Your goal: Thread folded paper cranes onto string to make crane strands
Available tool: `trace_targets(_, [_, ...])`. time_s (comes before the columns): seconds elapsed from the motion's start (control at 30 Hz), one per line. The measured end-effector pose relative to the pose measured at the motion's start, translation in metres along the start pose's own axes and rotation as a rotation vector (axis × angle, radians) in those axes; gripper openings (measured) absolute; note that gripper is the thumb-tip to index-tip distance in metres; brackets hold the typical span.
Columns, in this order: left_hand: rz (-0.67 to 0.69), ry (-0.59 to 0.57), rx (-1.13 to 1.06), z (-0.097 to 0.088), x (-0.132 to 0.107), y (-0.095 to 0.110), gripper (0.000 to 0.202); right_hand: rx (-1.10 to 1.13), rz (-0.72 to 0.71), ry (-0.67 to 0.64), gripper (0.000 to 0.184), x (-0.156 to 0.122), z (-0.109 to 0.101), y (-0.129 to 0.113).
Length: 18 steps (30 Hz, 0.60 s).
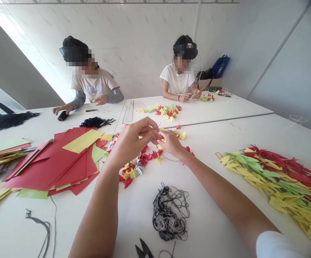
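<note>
My left hand (142,134) and my right hand (170,141) meet above the middle of the table, fingertips pinched together. A bit of red shows between them, and a thin dark tip sticks up above the fingers; what exactly they grip is mostly hidden. Dark thread (168,158) curves below my right hand. Under and around both hands lie folded paper cranes (130,173) in red, yellow, green and white. Nearer to me, between my forearms, is a tangled heap of black and grey cord (170,213). Black thread snips (144,249) lie at the front edge.
Red, yellow and green paper sheets (66,161) are piled on the left. Strung paper cranes (276,182) lie on the right. Two people sit across, one person's hand (62,109) at a black spool, the other's hands (190,96) near more cranes (168,109). Black cord (97,122) lies between.
</note>
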<state>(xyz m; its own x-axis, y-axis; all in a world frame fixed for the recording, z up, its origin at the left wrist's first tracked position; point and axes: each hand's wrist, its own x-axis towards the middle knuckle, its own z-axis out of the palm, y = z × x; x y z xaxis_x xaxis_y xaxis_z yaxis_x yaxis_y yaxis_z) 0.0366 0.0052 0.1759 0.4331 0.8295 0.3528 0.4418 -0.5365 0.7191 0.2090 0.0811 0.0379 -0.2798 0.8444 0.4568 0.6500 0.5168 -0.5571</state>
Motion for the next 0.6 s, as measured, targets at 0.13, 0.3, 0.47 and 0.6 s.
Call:
trace_targets(0.13, [0.004,-0.02,0.079,0.0,-0.001,0.002,0.009,0.577,0.167,0.159,0.015,-0.011,-0.037,-0.016])
trace_targets(0.3, [0.055,-0.059,0.222,0.006,-0.001,0.003,0.012,1.031,0.342,0.19,0.029,-0.021,-0.068,-0.03])
trace_targets(0.47, [0.07,-0.107,0.34,0.01,-0.002,0.001,0.016,1.195,0.374,0.209,0.027,-0.022,-0.08,-0.04])
trace_targets(0.6, [0.105,-0.094,0.365,0.01,-0.003,0.002,0.017,1.221,0.363,0.199,0.025,-0.022,-0.083,-0.043])
